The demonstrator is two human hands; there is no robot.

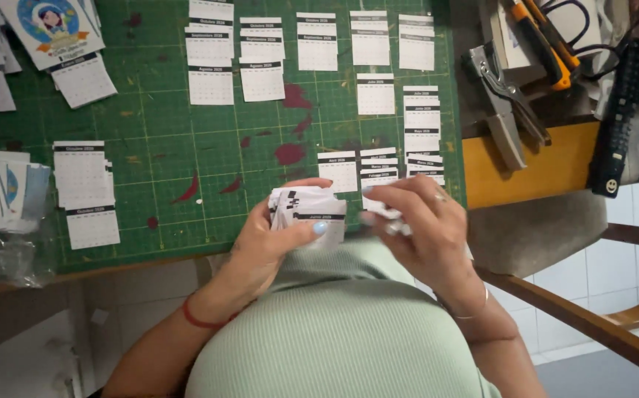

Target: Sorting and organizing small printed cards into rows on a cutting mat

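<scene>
head view: left hand (pixel 275 239) has its grip closed on a small stack of calendar slips (pixel 308 210), just off the near edge of the tabletop (pixel 526 173).
right hand: right hand (pixel 426 228) pinches a few loose slips (pixel 393 221) beside it.
risk: the uneven stack could fan out, i'd say, and drop slips into the lap or onto the sorted piles (pixel 378 166) on the green cutting mat (pixel 157 125).
</scene>
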